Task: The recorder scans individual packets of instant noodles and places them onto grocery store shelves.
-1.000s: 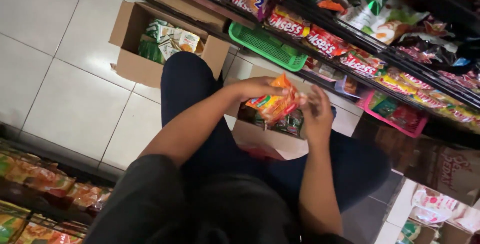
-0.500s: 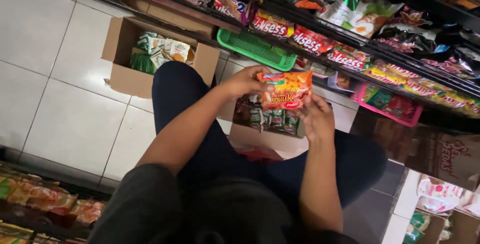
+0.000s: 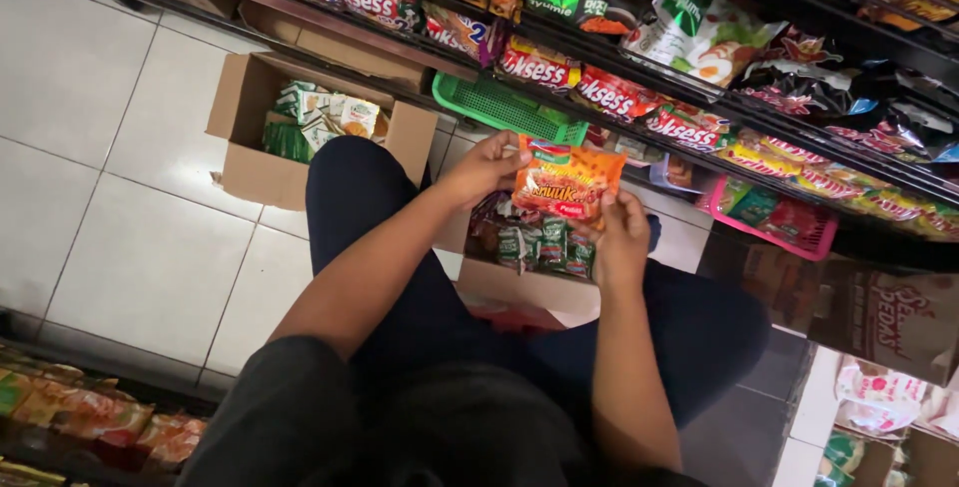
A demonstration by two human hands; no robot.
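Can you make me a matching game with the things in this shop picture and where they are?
Things:
1. orange snack packet
2. green basket
3. pink basket
4. open cardboard box

Places:
A. on the tiled floor, left of the knees
B. held in both hands
C. low on the shelves, at the right
D. under the shelf, just above the left hand

Pairs: 1-B, 2-D, 3-C, 4-A. The right hand grips the packet's lower edge.
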